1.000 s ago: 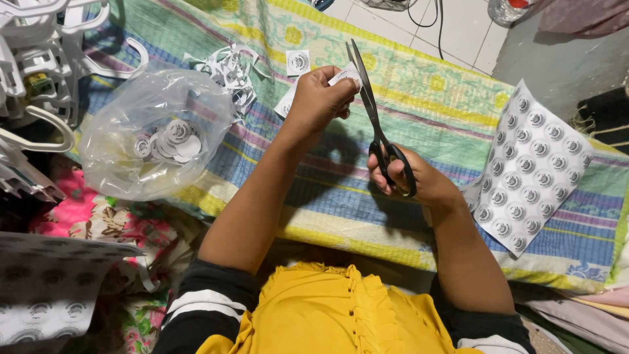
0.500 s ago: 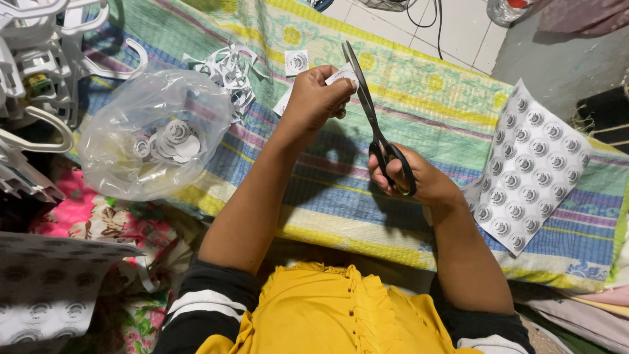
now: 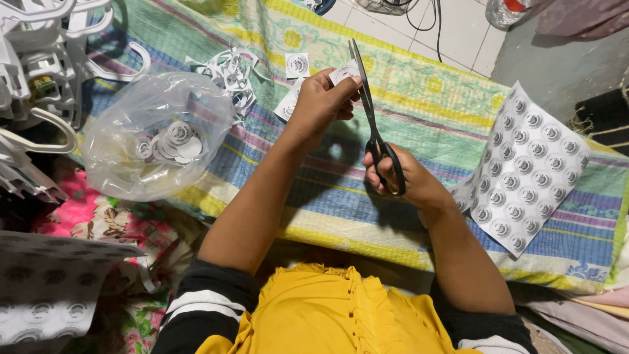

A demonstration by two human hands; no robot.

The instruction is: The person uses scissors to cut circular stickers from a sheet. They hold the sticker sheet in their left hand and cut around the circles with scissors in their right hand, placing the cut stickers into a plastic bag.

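Our right hand grips black scissors at frame center. Our left hand pinches a round paper label at the blades.

clear plastic bag of cut round labels: blanket's left edge | printed label sheet: right edge | white hangers: far-left corner

Dull dark metal scissors with glossy black plastic handles in my right hand, matt printed paper label in my left hand, clear crinkled glossy plastic bag, woven striped cloth mat, matt paper sticker sheet
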